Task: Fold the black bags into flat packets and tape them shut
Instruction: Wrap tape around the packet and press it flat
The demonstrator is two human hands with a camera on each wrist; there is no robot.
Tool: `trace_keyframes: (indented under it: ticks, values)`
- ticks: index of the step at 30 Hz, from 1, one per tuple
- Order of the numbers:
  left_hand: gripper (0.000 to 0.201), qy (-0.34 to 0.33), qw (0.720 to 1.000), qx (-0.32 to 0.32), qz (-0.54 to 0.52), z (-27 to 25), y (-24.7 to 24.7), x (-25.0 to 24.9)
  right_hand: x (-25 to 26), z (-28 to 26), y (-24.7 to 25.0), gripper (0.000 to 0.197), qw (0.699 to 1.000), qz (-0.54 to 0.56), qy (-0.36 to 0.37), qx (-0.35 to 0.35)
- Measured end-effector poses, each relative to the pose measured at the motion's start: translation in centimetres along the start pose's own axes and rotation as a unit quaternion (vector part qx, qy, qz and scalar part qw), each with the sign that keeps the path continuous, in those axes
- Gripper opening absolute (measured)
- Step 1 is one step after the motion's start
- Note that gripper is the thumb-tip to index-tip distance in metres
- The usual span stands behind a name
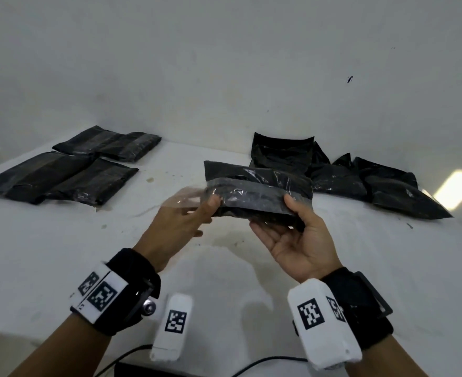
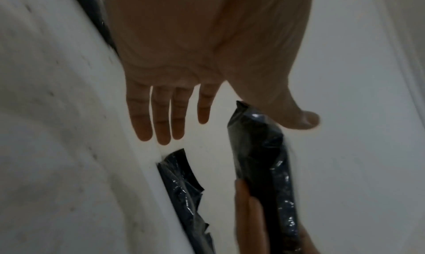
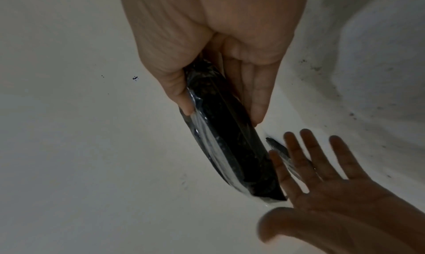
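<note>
In the head view, the right hand (image 1: 296, 240) holds a folded black plastic bag packet (image 1: 257, 190) in the air above the white counter (image 1: 224, 268), its long axis running left to right, with the thumb on top and the fingers (image 1: 265, 231) beneath pinching its right end. A strip of clear tape (image 1: 247, 190) crosses the packet lengthwise and its loose end sticks out to the left, where the left hand (image 1: 176, 223) meets it with the thumb against the packet's left edge. A group of flat taped black packets (image 1: 69, 170) lies on the far left of the counter, and a heap of unfolded black bags (image 1: 341, 175) lies far right, both well apart from the hands. A small white device with a black-and-white marker (image 1: 174, 326) rests near the front edge beside a black cable (image 1: 126, 356). In the left wrist view, the left hand (image 2: 207, 58) is spread, fingers (image 2: 161, 116) straight and apart, thumb touching the end of the packet (image 2: 264, 159), which points away from the camera. In the right wrist view, the right hand (image 3: 218, 49) clamps the packet (image 3: 230, 139) between thumb and straight fingers (image 3: 255, 94), its long axis slanting down to the right toward the open-spread left hand (image 3: 333, 194).
</note>
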State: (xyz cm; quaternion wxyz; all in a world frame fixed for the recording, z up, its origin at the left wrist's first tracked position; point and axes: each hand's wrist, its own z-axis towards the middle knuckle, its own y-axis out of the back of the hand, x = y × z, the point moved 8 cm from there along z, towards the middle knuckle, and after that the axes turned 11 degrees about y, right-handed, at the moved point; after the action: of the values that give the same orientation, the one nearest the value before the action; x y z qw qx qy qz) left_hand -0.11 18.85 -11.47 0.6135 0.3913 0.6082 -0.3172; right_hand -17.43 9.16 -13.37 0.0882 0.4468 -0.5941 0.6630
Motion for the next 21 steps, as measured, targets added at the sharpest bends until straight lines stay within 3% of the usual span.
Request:
trace_keyframes:
  ticks: [5,7,14,17,21]
  values:
    - [0.103,0.064,0.978,0.062,0.189,0.3,-0.2,2.7,0.6,0.2,0.4,0.030,0.999,0.025,-0.004,-0.021]
    - [0.093,0.087,0.970,0.059,0.220,0.3,0.0,3.5,0.9,0.3,0.4,0.029,0.999,0.028,-0.001,-0.023]
    - [0.010,0.102,0.950,0.062,0.289,-0.6,1.9,3.5,1.6,0.8,0.4,0.026,0.999,0.012,0.031,-0.025]
    - [0.021,0.073,0.932,0.052,0.350,-2.0,2.9,1.1,2.2,1.2,0.8,0.032,0.997,-0.005,0.064,-0.035]
    - [0.017,-0.040,0.969,-0.043,0.238,-3.0,3.3,-4.2,2.4,1.4,1.0,0.031,0.994,-0.027,0.094,-0.043]
